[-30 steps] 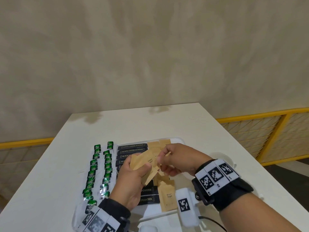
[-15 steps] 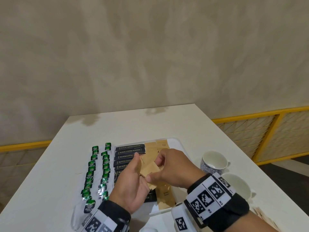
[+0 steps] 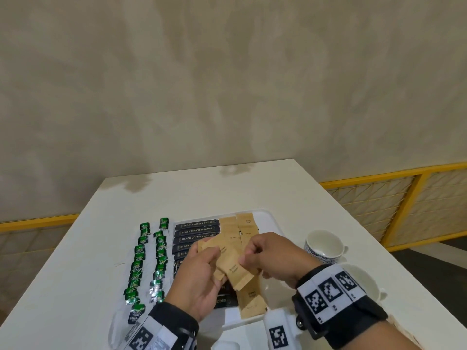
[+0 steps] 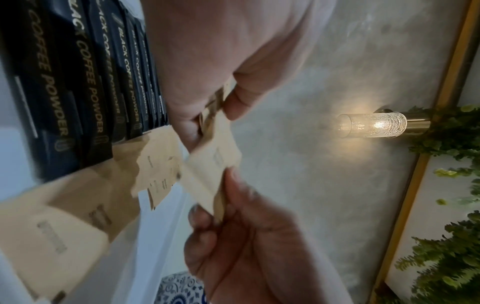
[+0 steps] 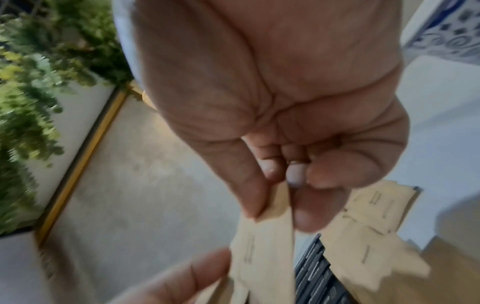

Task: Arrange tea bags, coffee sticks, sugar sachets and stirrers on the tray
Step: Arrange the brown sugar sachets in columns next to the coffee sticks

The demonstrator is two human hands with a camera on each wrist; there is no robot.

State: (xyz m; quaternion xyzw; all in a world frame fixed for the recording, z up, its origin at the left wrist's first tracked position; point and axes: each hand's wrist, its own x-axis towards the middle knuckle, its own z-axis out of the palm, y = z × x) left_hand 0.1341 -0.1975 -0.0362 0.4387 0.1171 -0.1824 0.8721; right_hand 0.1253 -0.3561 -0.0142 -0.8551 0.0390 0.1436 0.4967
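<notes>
My left hand [image 3: 212,258] grips a small bundle of brown sugar sachets [image 3: 232,270] above the white tray [image 3: 265,215]. My right hand [image 3: 249,256] pinches one sachet of that bundle [image 5: 265,246] between thumb and forefinger. On the tray lies a column of black coffee sticks [image 3: 197,229], with a column of brown sachets [image 3: 243,224] to its right and one more sachet [image 3: 252,301] at the near end. Green tea bags [image 3: 160,251] lie in two columns left of the coffee sticks. The hands hide the middle of the tray.
Two white cups stand right of the tray, a patterned one [image 3: 324,246] and a nearer one [image 3: 364,281] partly behind my right wrist. The white table [image 3: 227,188] ends at a beige wall. A yellow railing [image 3: 379,176] runs on the right.
Both hands have sunk slightly toward the near part of the tray. The right hand has shifted its pinch on the bundle and drawn one sachet partly out. The cups have come into view.
</notes>
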